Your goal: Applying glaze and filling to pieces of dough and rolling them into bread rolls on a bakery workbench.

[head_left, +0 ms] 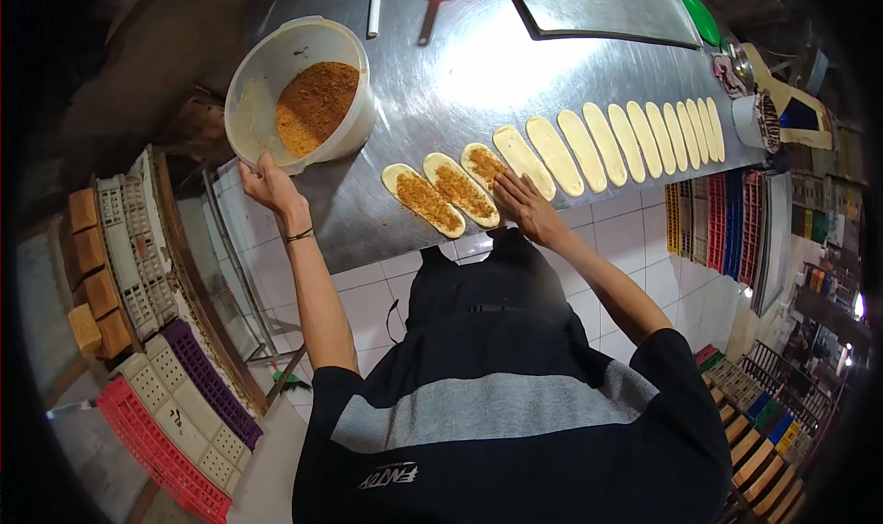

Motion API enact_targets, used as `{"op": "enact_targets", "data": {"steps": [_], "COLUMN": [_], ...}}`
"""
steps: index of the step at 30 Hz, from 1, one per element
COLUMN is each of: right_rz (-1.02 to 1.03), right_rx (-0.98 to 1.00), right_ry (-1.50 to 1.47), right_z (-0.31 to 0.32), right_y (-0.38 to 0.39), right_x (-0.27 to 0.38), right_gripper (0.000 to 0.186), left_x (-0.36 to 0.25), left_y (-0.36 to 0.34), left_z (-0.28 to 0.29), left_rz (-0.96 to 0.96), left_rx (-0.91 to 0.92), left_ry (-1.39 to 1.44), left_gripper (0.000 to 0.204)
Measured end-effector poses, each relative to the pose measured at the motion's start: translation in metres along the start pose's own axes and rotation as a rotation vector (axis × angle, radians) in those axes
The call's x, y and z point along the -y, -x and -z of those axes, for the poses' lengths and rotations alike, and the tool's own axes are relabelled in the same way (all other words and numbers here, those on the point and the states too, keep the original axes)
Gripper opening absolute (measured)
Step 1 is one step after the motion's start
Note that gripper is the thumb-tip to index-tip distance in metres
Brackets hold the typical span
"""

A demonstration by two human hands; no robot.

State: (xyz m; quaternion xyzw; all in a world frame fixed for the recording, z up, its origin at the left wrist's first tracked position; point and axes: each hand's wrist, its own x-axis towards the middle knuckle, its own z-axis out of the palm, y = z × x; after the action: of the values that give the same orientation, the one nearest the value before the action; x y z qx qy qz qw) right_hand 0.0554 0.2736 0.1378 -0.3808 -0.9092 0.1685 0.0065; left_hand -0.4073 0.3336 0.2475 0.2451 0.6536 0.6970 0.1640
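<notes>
My left hand (274, 191) grips the lower rim of a white plastic bucket (353, 131), tilted at the left edge of the metal table (432, 129). Inside it lies a brown crumbly filling (317, 106). Flat oval dough pieces stand in a long row across the table. The two leftmost, the first dough piece (448, 230) and the second dough piece (487, 219), carry crumbs along their middles. My right hand (529, 213) lies with fingers stretched out over the lower part of the third dough piece (472, 152), which has crumbs on top. Plain dough (555, 156) continues to the right.
A dark metal tray (607, 9) sits at the far side of the table. Beyond the row's right end are a tub with dark contents (756, 122) and a green lid (700, 17). A white stick (375, 5) lies at the back. Stacked plastic crates (175, 414) stand at the left.
</notes>
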Motion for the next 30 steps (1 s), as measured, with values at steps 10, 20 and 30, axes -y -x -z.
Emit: {"op": "enact_targets", "data": {"steps": [10,20,30], "right_rz": [-0.261,-0.302,-0.034], "right_rx": [-0.302,-0.221,-0.827], "right_ry": [-0.372,0.060,-0.564], "right_z": [-0.004,-0.010,0.169], "right_y": [0.030,0.026,-0.180], "right_x": [0.023,0.040,0.141], "right_gripper": [0.059,0.050,0.054], "left_x": [0.001,0.005,-0.017], "left_y": [-0.003,-0.007,0.023], "left_z": [0.001,0.004,0.025], "left_rz": [0.020,-0.019,-0.284], "left_rx": [0.017,0.032,0.019], "left_ry": [-0.053,-0.036,-0.170], "left_gripper": [0.039,0.036,0.050]}}
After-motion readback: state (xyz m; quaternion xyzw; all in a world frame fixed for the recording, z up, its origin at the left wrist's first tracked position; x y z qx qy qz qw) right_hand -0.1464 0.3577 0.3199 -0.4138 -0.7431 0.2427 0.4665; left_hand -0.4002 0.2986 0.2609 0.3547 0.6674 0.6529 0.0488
